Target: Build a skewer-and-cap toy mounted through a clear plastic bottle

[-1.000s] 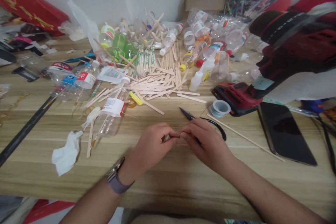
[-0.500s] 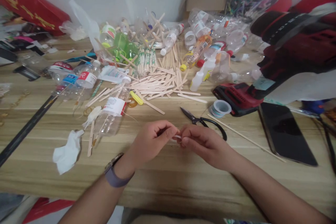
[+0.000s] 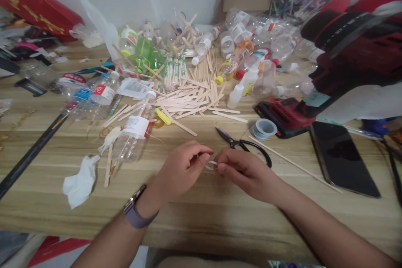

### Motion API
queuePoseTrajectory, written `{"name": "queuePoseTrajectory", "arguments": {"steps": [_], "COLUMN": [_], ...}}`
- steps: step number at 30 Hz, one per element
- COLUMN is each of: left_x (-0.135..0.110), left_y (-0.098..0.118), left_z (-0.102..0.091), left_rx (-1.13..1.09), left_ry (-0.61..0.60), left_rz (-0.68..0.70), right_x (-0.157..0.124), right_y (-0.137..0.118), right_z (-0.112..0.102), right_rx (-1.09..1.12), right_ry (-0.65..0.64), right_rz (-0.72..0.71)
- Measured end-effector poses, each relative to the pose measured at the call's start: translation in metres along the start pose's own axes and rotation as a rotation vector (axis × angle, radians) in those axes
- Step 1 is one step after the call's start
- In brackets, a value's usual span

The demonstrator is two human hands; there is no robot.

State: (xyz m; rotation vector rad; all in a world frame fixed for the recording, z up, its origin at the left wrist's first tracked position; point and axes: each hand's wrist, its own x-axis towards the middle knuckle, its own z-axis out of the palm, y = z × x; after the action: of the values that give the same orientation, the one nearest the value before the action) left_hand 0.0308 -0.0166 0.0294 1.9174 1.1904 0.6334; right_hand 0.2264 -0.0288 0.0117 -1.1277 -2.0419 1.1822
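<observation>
A small white plastic ring is between my two hands above the front of the wooden table. My right hand is closed, pinching the ring's right side between thumb and fingertips. Curled at its left edge is my left hand, thumb tip against the ring and index finger stretched over it; its other fingertips are hidden. Just behind my right hand lie black-handled scissors. A clear bottle with a white and red label lies beyond my left hand.
Flat wooden sticks are heaped mid-table, with several plastic bottles behind. To the right are a red and black power tool, a roll of tape, a thin stick and a phone. Crumpled tissue lies left.
My left thumb and fingertips have shifted slightly left and opened a little, so more of the white ring shows. My right hand stays almost still, pinching it.
</observation>
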Motion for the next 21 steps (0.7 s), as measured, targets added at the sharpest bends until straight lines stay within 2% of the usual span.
{"name": "queuePoseTrajectory", "arguments": {"steps": [15,21], "left_x": [-0.0039,-0.0048], "left_y": [0.0024,0.0033], "left_z": [-0.0019,0.0030], "left_rx": [0.070,0.103], "left_ry": [-0.064,-0.078], "left_rz": [-0.076,-0.034], "right_x": [0.0023,0.0003], "right_y": [0.0020,0.0038], "right_z": [0.0024,0.0077], "right_rx": [-0.025,0.036], "right_ry": [0.104,0.135], "right_rz": [0.010,0.045]}}
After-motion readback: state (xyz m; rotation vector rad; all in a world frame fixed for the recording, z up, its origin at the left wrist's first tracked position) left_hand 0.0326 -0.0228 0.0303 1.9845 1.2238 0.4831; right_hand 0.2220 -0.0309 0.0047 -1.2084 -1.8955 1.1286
